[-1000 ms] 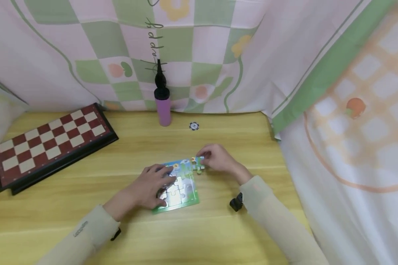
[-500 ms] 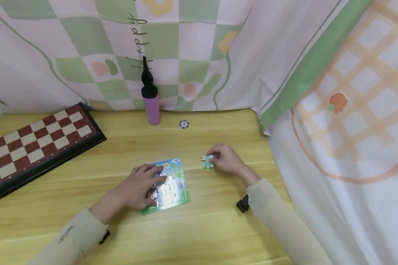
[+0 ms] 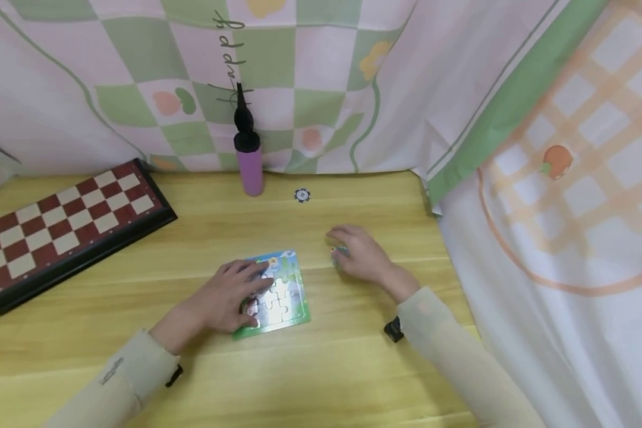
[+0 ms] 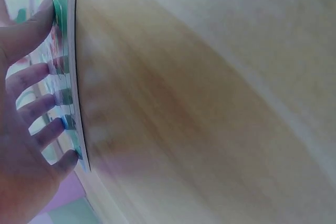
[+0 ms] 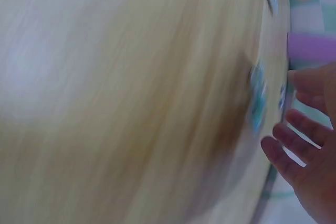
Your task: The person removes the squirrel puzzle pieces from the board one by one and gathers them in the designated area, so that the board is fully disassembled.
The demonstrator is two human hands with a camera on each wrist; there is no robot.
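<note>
Nearest: pale beige sleeves on both forearms, a small black strap fitting (image 3: 393, 330) at the right wrist.

Left hand (image 3: 230, 300): flat, fingers straight and spread, pressing on the left half of the square green-bordered jigsaw puzzle board (image 3: 286, 297), which lies flat on the light wooden table (image 3: 321, 380). The left wrist view shows the fingertips (image 4: 50, 9) resting on the board's face.

Right hand (image 3: 361, 255): palm down just right of the board, apart from it, fingers loosely extended above a small loose blue-green puzzle piece (image 3: 338, 252) lying on the table. In the blurred right wrist view the fingers appear spread and clear of the piece (image 5: 257, 103).

Further back: small round black-and-white chip (image 3: 302, 195); upright purple cylinder with black top (image 3: 248, 160); red-and-cream chessboard with black frame (image 3: 59, 223) at far left; checked pink-and-green cloth backdrop (image 3: 321, 77).
</note>
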